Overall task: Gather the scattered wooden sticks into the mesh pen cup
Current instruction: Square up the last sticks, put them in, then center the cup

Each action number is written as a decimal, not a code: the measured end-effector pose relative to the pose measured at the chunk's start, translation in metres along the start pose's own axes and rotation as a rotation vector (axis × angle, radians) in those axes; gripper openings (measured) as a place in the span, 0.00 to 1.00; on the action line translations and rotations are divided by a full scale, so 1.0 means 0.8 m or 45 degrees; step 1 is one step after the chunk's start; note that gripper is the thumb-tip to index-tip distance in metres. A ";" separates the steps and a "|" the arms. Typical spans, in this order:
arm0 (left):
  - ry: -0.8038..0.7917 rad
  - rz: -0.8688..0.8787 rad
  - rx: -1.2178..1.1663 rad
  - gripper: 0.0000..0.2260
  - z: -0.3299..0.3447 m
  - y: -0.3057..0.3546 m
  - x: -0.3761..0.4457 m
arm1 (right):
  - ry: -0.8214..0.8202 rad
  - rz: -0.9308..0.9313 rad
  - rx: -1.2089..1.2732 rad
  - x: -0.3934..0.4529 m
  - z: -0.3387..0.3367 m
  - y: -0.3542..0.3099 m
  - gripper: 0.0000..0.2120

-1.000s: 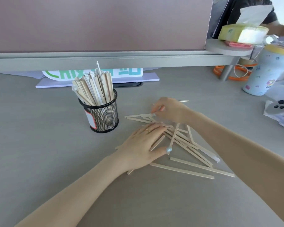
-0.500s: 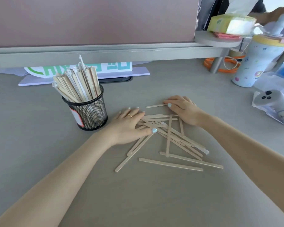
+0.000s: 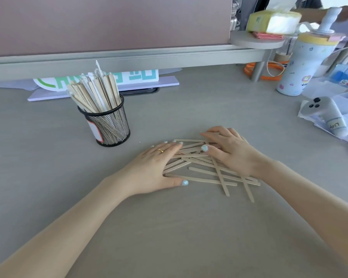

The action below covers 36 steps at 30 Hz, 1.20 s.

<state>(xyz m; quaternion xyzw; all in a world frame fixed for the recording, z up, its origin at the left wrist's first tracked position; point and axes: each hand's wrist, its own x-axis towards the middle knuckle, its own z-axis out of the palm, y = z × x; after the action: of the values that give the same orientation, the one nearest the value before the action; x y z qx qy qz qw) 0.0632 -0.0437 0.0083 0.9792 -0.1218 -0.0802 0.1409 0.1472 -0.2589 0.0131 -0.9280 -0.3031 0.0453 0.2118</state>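
Observation:
Several flat wooden sticks (image 3: 205,173) lie in a loose criss-crossed heap on the grey desk (image 3: 169,227). My left hand (image 3: 155,167) rests flat on the heap's left side, fingers straight and thumb stretched along the near edge. My right hand (image 3: 231,151) lies on the heap's right side, fingers lightly bent over the far sticks. The black mesh pen cup (image 3: 107,125) stands to the left of the heap, a hand's width from my left fingertips, packed with upright sticks (image 3: 95,93).
A raised grey shelf edge (image 3: 129,61) runs along the back. A purple stand with a green-lettered card (image 3: 109,85) sits behind the cup. At the right are a pale tumbler (image 3: 301,67), a white game controller (image 3: 325,115) on papers, and a tissue pack (image 3: 273,21).
Both hands have drawn together over the sticks, pushing them into a tighter heap. The left thumb now lies along the near edge, and the right hand has come down onto the pile.

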 end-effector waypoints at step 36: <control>0.506 -0.181 -0.285 0.44 0.020 -0.013 -0.017 | 0.026 -0.323 -0.182 -0.011 0.019 -0.009 0.24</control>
<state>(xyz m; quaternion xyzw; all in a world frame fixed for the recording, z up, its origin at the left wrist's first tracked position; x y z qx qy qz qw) 0.0495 -0.0349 -0.0082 0.9602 -0.0128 0.0915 0.2636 0.1334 -0.2532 0.0017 -0.8954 -0.4183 -0.0128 0.1524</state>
